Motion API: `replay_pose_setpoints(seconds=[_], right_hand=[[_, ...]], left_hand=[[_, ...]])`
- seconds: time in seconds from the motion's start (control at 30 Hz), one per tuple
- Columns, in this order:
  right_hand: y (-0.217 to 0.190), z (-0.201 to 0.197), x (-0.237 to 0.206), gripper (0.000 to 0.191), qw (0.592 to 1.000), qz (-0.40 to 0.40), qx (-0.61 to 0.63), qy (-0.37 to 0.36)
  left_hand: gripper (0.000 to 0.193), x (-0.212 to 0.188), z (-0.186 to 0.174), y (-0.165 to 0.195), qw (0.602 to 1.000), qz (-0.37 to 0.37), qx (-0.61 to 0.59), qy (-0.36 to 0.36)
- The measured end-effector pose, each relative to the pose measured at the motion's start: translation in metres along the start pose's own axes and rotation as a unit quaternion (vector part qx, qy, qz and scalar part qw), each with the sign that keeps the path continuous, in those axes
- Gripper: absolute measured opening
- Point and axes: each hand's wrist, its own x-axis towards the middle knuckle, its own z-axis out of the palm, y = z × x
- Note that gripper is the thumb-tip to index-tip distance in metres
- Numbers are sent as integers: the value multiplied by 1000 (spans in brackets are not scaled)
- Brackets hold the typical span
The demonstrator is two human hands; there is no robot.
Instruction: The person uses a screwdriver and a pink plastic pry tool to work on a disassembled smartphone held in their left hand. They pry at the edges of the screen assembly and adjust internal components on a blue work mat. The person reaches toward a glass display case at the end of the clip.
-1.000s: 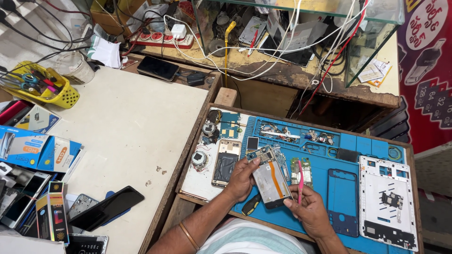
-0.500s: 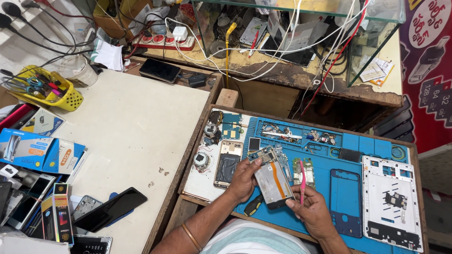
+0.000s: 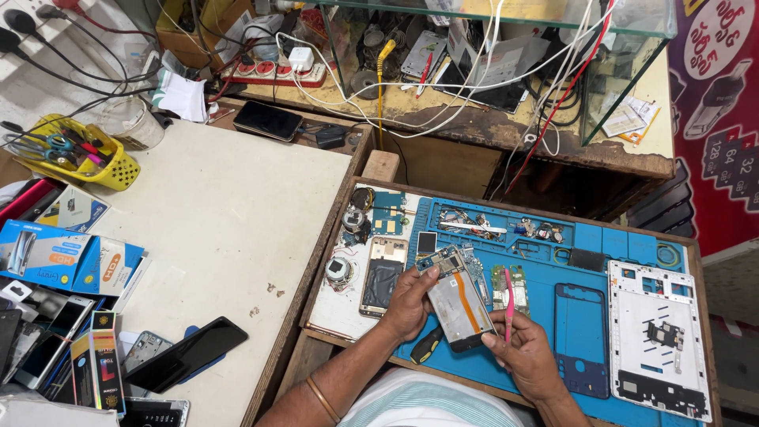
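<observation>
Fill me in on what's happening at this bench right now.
A person is working on an opened phone over a blue repair mat. The left hand holds the phone up by its side, insides facing up with an orange strip across them. The right hand holds a thin pink tool next to the phone's edge. A white phone frame and loose parts lie on the mat.

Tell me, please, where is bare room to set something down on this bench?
The widest free patch is the pale tabletop between the yellow basket, the black phone and the boxes. A smaller one lies on the blue mat, between the phone frame and the parts trays. It is crowded around the left hand, the right hand and the opened phone.
</observation>
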Motion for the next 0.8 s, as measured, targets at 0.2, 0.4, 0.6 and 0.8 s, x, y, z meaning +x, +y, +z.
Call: replay_pose_setpoints(seconds=[0.2, 0.4, 0.6, 0.8], right_hand=[[1, -1, 1, 44, 1000, 3, 6, -5], [3, -3, 3, 45, 1000, 7, -3, -3], [3, -1, 2, 45, 1000, 3, -2, -6], [0, -1, 2, 44, 1000, -1, -4, -7]], left_hand=[[31, 0, -2, -1, 1000, 5, -3, -5], [30, 2, -6, -7, 1000, 4, 0, 1], [31, 1, -5, -5, 1000, 9, 0, -6], [31, 1, -3, -4, 1000, 10, -3, 3]])
